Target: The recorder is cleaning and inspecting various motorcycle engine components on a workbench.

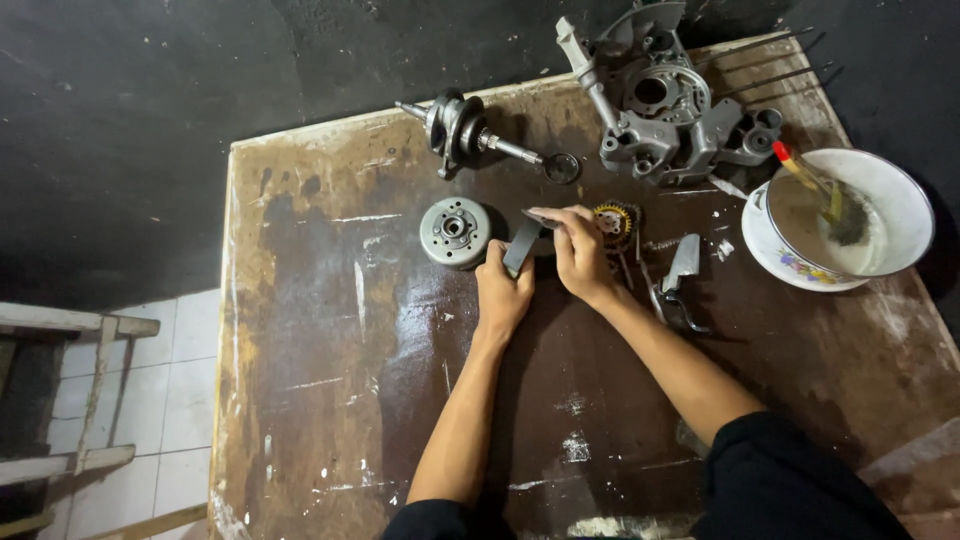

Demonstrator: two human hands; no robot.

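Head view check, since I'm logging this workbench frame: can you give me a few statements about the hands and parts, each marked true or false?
1. The left hand grips a dark flat part. True.
2. The white bowl holds a brush. True.
3. The round grey rotor sits right of both hands. False: it lies left of them.
4. The crankshaft is held in the right hand. False: it lies untouched on the table.

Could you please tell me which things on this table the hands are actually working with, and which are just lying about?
In hand:
left hand and right hand on a dark flat part

Lying about:
round drum
toothed gear
crankshaft
engine casing
bowl with brush
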